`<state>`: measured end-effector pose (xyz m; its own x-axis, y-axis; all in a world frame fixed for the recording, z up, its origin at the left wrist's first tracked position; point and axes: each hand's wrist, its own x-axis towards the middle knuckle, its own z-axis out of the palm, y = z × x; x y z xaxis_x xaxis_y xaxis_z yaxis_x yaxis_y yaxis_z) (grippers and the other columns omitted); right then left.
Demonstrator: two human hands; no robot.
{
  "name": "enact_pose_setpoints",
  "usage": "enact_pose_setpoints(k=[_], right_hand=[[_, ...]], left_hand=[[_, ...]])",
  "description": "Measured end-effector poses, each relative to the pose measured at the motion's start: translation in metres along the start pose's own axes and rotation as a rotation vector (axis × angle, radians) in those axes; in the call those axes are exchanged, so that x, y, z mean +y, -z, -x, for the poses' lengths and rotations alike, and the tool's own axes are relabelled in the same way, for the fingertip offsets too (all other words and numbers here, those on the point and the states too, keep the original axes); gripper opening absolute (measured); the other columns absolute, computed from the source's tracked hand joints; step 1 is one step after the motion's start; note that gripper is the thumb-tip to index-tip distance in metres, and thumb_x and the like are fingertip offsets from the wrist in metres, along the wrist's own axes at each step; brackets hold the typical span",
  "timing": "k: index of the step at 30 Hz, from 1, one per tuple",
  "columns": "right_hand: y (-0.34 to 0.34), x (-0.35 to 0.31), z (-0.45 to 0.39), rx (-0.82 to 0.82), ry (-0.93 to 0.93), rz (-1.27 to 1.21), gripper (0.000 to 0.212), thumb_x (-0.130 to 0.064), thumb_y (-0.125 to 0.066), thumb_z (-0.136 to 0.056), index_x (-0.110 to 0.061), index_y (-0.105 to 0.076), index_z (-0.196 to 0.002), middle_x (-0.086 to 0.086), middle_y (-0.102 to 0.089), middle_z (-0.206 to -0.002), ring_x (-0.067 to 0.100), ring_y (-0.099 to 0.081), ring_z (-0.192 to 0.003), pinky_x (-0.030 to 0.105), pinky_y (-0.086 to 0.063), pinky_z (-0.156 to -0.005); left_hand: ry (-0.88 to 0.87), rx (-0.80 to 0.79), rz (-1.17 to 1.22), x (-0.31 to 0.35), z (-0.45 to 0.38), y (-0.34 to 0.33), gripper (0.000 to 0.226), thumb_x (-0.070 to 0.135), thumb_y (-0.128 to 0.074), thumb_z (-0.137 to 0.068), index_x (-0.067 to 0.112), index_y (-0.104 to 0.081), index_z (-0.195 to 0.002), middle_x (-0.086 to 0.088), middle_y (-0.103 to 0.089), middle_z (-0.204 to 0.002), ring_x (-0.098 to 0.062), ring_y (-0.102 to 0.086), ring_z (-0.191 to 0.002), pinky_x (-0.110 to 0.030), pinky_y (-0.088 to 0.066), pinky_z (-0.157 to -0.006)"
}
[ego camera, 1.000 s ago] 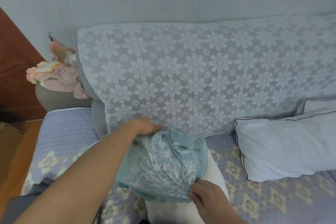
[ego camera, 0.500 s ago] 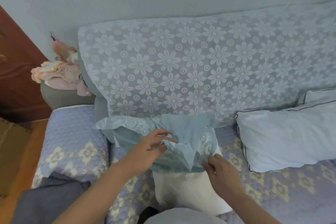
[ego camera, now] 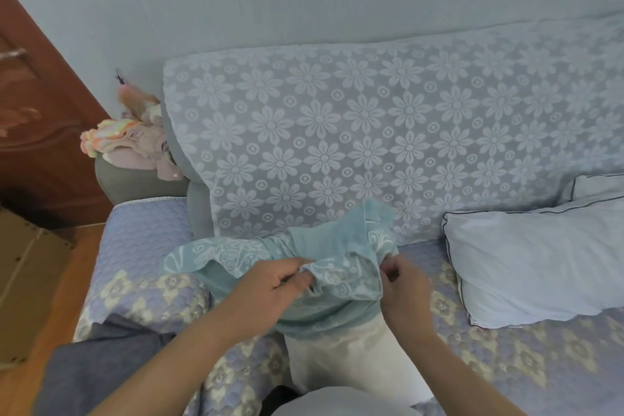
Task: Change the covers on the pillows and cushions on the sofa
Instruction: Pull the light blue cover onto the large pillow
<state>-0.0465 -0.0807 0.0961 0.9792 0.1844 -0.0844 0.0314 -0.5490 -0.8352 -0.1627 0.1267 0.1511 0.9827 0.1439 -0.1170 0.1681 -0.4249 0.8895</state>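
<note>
- On the far left, the pile of clothes (ego camera: 135,142) lies on the sofa arm (ego camera: 135,184), well apart from my work, so I think it brings no risk.
- My left hand (ego camera: 270,287) pinches the bunched edge of the teal cover (ego camera: 324,246), with the fingers curled round the cloth. If I pull too hard on only this side, the opening may twist and I may lose it.
- The teal cover sits bunched over the far end of the white pillow (ego camera: 347,361), which stands on the sofa seat (ego camera: 152,246) in front of me. Most of the pillow is bare, so the cover may catch on a corner and bunch more.
- My right hand (ego camera: 401,284) pinches the other side of the edge. If this grip slips, the cloth may fall off the pillow.
- On the right, the pale blue pillow (ego camera: 540,263) lies near my elbow, and I could push it.
</note>
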Motion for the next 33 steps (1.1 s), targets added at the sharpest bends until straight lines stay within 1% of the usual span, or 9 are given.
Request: enact_pose_setpoints(k=[4, 7, 12, 16, 18, 21, 24, 28, 33], right_hand=[[-0.005, -0.003, 0.022, 0.025, 0.19, -0.019, 0.036, -0.018, -0.074, -0.088, -0.018, -0.047, -0.065, -0.008, -0.052, -0.065, 0.009, -0.051, -0.062, 0.016, -0.037, -0.056], [-0.008, -0.011, 0.035, 0.113, 0.365, 0.004, 0.033, -0.009, -0.076, -0.085, -0.014, -0.05, -0.066, -0.005, -0.05, -0.094, 0.004, -0.051, -0.088, 0.012, -0.038, -0.075], [-0.008, -0.018, 0.036, 0.019, 0.157, -0.244, 0.036, 0.0, -0.073, -0.086, -0.012, -0.05, -0.062, -0.005, -0.056, -0.098, 0.005, -0.056, -0.097, 0.014, -0.042, -0.079], [-0.008, -0.017, 0.042, -0.025, 0.01, -0.28, 0.031, 0.0, -0.073, -0.085, -0.002, -0.051, -0.063, 0.003, -0.056, -0.093, 0.006, -0.055, -0.09, 0.006, -0.036, -0.073], [-0.008, -0.017, 0.046, -0.048, -0.022, -0.297, 0.03, 0.0, -0.074, -0.083, 0.0, -0.051, -0.064, 0.006, -0.054, -0.092, 0.005, -0.054, -0.085, 0.007, -0.037, -0.072], [-0.009, -0.016, 0.046, -0.098, -0.014, -0.333, 0.032, -0.004, -0.075, -0.083, -0.005, -0.051, -0.062, 0.002, -0.051, -0.09, 0.009, -0.053, -0.078, 0.016, -0.041, -0.072], [-0.014, -0.018, 0.053, -0.184, 0.068, -0.262, 0.031, -0.008, -0.078, -0.082, -0.01, -0.055, -0.06, -0.001, -0.05, -0.092, 0.01, -0.055, -0.085, 0.013, -0.04, -0.073], [-0.015, -0.02, 0.053, -0.425, 0.21, -0.138, 0.031, -0.007, -0.079, -0.081, -0.018, -0.057, -0.062, 0.0, -0.05, -0.093, 0.008, -0.055, -0.088, 0.01, -0.04, -0.076], [0.008, -0.027, -0.029, -0.327, 0.515, 0.046, 0.038, -0.014, -0.071, -0.089, -0.032, -0.059, -0.12, -0.007, -0.054, -0.123, 0.006, -0.049, -0.117, 0.029, -0.039, -0.104]], left_hand=[[0.208, 0.36, 0.409, 0.006, -0.01, 0.012, 0.048, 0.052, -0.059, -0.097, 0.008, -0.063, -0.079, -0.007, -0.055, -0.07, -0.023, -0.05, -0.067, -0.031, -0.04, -0.066], [0.202, 0.46, 0.6, 0.018, -0.024, 0.014, 0.037, 0.038, -0.05, -0.105, 0.017, -0.074, -0.088, -0.006, -0.076, -0.095, -0.024, -0.071, -0.09, -0.033, -0.056, -0.081], [0.013, 0.227, 0.008, 0.022, -0.032, -0.006, 0.024, 0.046, -0.054, -0.102, 0.03, -0.064, -0.116, 0.002, -0.067, -0.108, -0.015, -0.064, -0.099, -0.039, -0.053, -0.091], [-0.064, 0.553, -0.474, 0.002, -0.018, -0.046, 0.063, 0.029, -0.072, -0.091, 0.021, -0.042, -0.146, -0.008, -0.04, -0.148, -0.025, -0.04, -0.137, -0.044, -0.035, -0.117], [-0.14, 0.737, -0.456, -0.007, -0.002, -0.066, 0.056, 0.026, -0.076, -0.085, 0.016, -0.049, -0.133, -0.015, -0.046, -0.136, -0.029, -0.044, -0.129, -0.039, -0.037, -0.11], [0.0, 0.561, -0.18, -0.004, 0.01, -0.083, 0.019, 0.036, -0.07, -0.091, 0.024, -0.057, -0.099, 0.009, -0.061, -0.099, -0.005, -0.058, -0.092, -0.028, -0.05, -0.081], [0.27, 0.412, 0.024, -0.005, 0.002, -0.082, 0.026, 0.049, -0.065, -0.094, 0.027, -0.059, -0.081, 0.007, -0.066, -0.076, -0.003, -0.061, -0.071, -0.024, -0.049, -0.068], [0.265, 0.431, 0.004, -0.006, 0.009, -0.075, 0.039, 0.028, -0.066, -0.096, 0.02, -0.044, -0.065, 0.009, -0.05, -0.059, -0.004, -0.043, -0.056, -0.019, -0.037, -0.055], [0.175, 0.319, 0.012, -0.008, 0.024, -0.06, 0.042, 0.025, -0.062, -0.099, 0.022, -0.037, -0.066, 0.012, -0.041, -0.059, -0.004, -0.034, -0.058, -0.023, -0.029, -0.056]])
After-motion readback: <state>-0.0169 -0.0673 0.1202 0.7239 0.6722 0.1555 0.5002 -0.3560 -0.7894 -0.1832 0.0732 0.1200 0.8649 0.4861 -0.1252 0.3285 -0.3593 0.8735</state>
